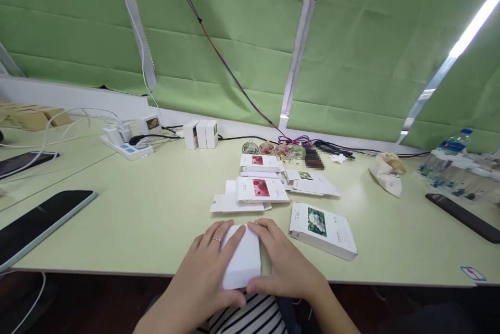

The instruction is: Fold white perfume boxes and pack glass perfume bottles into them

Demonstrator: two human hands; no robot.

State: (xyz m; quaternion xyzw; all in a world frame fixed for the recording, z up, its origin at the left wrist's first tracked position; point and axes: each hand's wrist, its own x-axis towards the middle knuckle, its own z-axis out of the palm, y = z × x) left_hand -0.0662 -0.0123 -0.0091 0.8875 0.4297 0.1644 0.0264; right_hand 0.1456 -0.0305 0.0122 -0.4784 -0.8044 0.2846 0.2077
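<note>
Between my two hands, at the table's front edge, is a small white box (242,258) with a plain upper face. My left hand (209,263) grips its left side, fingers along the far edge and thumb at the near end. On the other side, my right hand (283,263) has its fingertips at the far right corner and its thumb at the near right corner. Just right of my hands lies a flattened carton with a white flower picture (316,221). Beyond the box, flattened cartons with red flower pictures (261,187) lie in a loose pile.
Several round glass bottles (266,148) stand at the back, near three upright white boxes (201,134). A power strip (127,147) with cables sits at the left, and a phone (39,224) lies nearer. At the right are a crumpled bag (386,173), a dark phone (464,217) and a water bottle (461,138).
</note>
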